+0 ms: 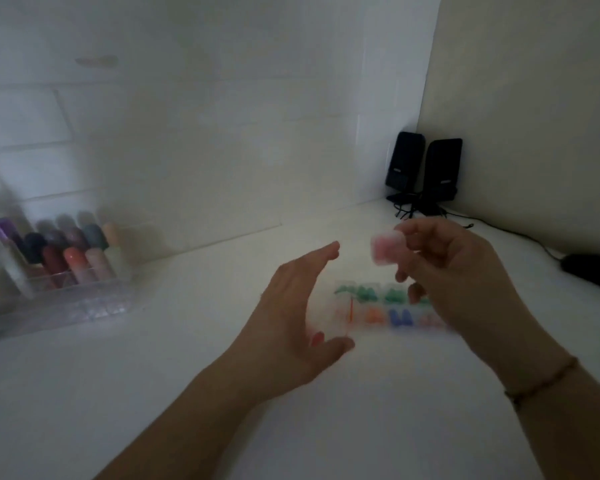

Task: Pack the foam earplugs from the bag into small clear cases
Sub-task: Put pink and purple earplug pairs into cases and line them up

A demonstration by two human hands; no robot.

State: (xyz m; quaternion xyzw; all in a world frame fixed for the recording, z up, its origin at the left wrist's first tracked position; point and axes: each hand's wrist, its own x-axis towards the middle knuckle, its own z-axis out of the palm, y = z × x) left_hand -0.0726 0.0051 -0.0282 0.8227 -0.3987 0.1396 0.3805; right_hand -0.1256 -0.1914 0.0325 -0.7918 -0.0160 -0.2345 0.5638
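The right hand (454, 271) pinches a small pink-filled case (384, 249) above the table (222, 393). The left hand (298, 306), fingers straight and holding nothing, hovers just left. Between and beneath them lie blurred cases of green, orange and blue earplugs (378, 303).

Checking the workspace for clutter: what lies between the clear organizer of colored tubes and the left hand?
In the head view, only bare white tabletop between organizer and left hand.

Dim, greyish light is filling the frame, darkening toward the corners. Motion blur is smearing both hands and the row of small clear cases with coloured earplugs (392, 306) at centre right. The clear plastic organiser of pastel bottles (66, 268) at left is looking soft, and wall lines are bowing near the edges.
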